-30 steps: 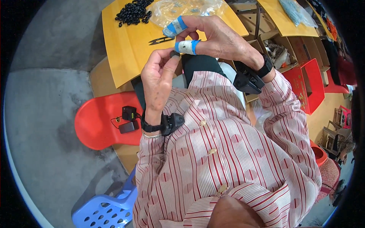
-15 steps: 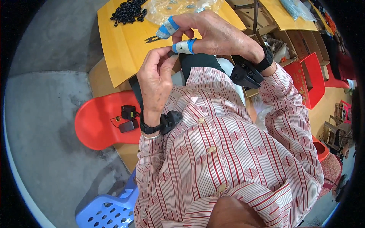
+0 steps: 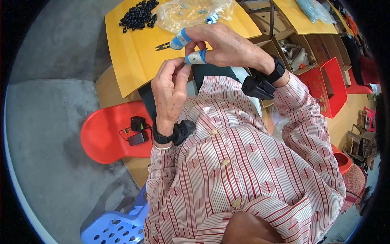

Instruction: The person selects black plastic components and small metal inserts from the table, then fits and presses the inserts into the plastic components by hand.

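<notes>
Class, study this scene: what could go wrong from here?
The pointed snips appear close to the right hand, so a careless reach might cause a nick. The loose black pieces are heaped near an edge of the yellow table; a bump could send some over.

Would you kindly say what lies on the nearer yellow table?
Small black pieces, a clear plastic bag and dark snips; anything behind the right hand is hidden.

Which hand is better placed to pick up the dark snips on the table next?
Probably the right hand: one of its taped fingers overlaps the snips in this view. The left hand sits farther from them, nearer the striped shirt.
</notes>
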A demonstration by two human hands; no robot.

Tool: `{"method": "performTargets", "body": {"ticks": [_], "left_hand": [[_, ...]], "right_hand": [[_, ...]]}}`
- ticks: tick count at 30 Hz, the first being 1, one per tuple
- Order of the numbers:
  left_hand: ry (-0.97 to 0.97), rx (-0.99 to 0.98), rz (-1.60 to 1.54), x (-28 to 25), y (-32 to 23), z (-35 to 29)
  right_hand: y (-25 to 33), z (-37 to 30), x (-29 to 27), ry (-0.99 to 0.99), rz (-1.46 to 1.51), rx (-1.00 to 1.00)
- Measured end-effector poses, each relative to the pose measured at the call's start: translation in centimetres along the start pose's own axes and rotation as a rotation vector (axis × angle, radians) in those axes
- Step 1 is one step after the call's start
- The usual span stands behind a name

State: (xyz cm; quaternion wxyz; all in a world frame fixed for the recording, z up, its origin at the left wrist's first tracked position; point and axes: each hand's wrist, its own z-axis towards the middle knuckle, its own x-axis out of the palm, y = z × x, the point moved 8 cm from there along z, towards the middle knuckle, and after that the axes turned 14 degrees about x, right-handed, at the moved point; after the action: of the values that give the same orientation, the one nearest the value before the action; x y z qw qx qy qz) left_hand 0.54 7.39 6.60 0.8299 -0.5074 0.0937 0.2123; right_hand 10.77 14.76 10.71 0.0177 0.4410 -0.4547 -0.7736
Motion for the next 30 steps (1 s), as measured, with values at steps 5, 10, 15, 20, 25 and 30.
{"method": "performTargets", "body": {"ticks": [5, 10, 15, 20, 25, 30], "left_hand": [[-0.023, -0.032, -0.096, 0.1, 0.1, 0.3], [-0.032, -0.170, -0.386, 1.1, 1.9, -0.2], [-0.061, -0.197, -0.528, 1.6, 1.6, -0.2], [-0.128, -0.249, -0.692, 0.5, 2.0, 0.0], [-0.103, -0.264, -0.733, -0.1, 1.0, 0.2], [-0.096, -0.282, -0.743, -0.1, 1.1, 0.5]], "right_hand": [[-0.2, -0.3, 0.0, -0.032, -0.043, -0.007], [0.5, -1.3, -0.8, -0.089, -0.021, -0.085], [1.0, -2.3, -1.5, -0.086, -0.067, -0.156], [0.7, -2.3, -1.0, -0.134, -0.193, -0.170], [-1.1, -2.1, -0.8, -0.120, 0.060, 0.009], [-1.1, -2.0, -0.7, -0.049, 0.212, 0.066]]}}
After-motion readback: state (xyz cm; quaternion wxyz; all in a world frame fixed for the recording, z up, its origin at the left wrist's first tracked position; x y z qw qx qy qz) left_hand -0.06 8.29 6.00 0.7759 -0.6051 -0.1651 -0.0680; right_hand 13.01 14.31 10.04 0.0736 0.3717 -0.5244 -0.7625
